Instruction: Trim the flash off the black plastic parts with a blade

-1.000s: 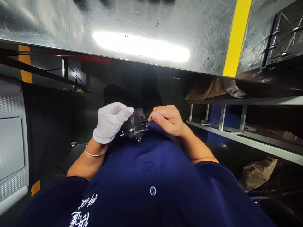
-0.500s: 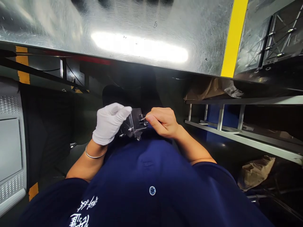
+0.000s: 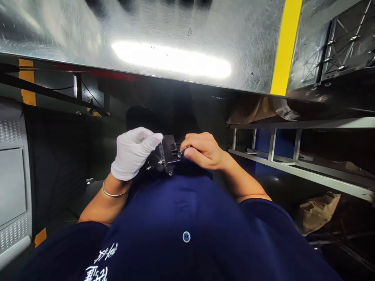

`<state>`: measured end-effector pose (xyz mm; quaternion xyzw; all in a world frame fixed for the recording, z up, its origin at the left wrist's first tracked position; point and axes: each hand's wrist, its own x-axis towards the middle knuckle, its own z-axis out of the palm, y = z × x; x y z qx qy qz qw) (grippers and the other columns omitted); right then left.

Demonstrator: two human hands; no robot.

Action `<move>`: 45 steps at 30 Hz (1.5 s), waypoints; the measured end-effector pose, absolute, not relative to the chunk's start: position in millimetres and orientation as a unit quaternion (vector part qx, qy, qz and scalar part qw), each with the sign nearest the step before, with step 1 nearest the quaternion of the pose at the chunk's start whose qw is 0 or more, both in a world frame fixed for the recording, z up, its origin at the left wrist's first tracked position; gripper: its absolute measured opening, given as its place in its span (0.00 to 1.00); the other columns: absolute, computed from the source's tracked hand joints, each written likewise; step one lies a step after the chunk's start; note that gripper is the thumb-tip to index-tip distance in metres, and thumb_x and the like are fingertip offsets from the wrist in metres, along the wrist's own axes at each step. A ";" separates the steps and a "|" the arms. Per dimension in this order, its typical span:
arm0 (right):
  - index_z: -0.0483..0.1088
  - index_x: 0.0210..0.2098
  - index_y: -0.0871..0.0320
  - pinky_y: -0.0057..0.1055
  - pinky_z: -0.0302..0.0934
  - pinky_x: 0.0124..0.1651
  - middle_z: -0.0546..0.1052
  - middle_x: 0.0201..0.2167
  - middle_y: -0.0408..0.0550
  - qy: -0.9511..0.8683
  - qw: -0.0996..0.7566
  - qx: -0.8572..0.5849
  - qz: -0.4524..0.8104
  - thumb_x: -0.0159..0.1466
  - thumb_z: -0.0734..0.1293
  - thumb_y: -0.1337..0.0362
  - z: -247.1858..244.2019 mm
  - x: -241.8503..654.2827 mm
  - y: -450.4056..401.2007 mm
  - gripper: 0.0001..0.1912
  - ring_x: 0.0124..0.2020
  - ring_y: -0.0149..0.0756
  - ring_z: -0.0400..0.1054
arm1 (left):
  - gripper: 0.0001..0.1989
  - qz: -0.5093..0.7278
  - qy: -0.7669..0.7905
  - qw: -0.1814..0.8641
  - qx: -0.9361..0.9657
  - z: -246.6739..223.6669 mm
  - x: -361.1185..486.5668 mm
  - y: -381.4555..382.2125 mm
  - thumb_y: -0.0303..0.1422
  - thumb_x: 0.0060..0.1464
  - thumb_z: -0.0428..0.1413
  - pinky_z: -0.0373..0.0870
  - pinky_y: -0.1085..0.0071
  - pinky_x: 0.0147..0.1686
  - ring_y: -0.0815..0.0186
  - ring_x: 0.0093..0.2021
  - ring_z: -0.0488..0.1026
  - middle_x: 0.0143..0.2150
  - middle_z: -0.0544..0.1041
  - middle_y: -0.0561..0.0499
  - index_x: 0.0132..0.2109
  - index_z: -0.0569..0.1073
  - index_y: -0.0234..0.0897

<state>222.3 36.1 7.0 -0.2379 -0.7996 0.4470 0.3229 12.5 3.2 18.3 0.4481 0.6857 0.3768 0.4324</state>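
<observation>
My left hand (image 3: 133, 154), in a white glove, pinches a small black plate-like part (image 3: 169, 148) by its left side. The part has raised ribs, small posts and shiny round metal fittings along its lower and right edges. My right hand (image 3: 205, 150) is bare and closed, its thumb and forefinger pinching a thin bent metal piece (image 3: 185, 148) at the part's right edge. That piece reaches close to a round fitting; whether it is attached there I cannot tell. Both hands are just in front of my dark blue shirt (image 3: 164, 218).
A shiny metal worktop (image 3: 146, 23) with a yellow stripe (image 3: 285, 50) spans the top. Black ribbed parts (image 3: 348, 50) lie on its right end. To the right are a pale metal frame (image 3: 316, 168) and a brown paper bag (image 3: 320, 210). A grey panelled unit (image 3: 11, 183) stands at left.
My right fingers have shifted slightly at the part's right edge, and more of the thin metal piece now shows between them. My left hand still holds the part, moved slightly left.
</observation>
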 end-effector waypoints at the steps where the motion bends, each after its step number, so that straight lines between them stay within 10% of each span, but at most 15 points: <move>1: 0.70 0.30 0.62 0.24 0.53 0.27 0.69 0.22 0.42 -0.816 0.317 -0.236 0.422 0.70 0.60 0.51 6.4 220.4 35.5 0.22 0.23 0.25 0.60 | 0.15 0.372 0.686 0.433 0.450 18.9 13.2 3.2 0.41 0.44 0.62 0.61 0.73 0.20 0.71 0.19 0.61 0.16 0.68 0.54 0.19 0.71 0.38; 30: 0.62 0.21 0.58 0.30 0.44 0.28 0.60 0.20 0.41 -0.890 0.291 -0.325 0.130 0.71 0.57 0.48 0.4 214.3 32.3 0.27 0.24 0.29 0.52 | 0.25 0.364 0.711 0.421 0.430 21.7 24.9 6.4 0.39 0.55 0.57 0.53 0.71 0.19 0.71 0.21 0.47 0.19 0.50 0.58 0.19 0.52 0.41; 45: 0.56 0.19 0.57 0.28 0.43 0.25 0.56 0.17 0.38 -0.871 0.233 -0.323 0.288 0.72 0.54 0.46 5.6 215.8 35.1 0.29 0.20 0.25 0.48 | 0.21 0.338 0.687 0.453 0.456 23.3 22.5 9.6 0.39 0.52 0.57 0.56 0.72 0.19 0.71 0.22 0.53 0.18 0.56 0.56 0.19 0.56 0.40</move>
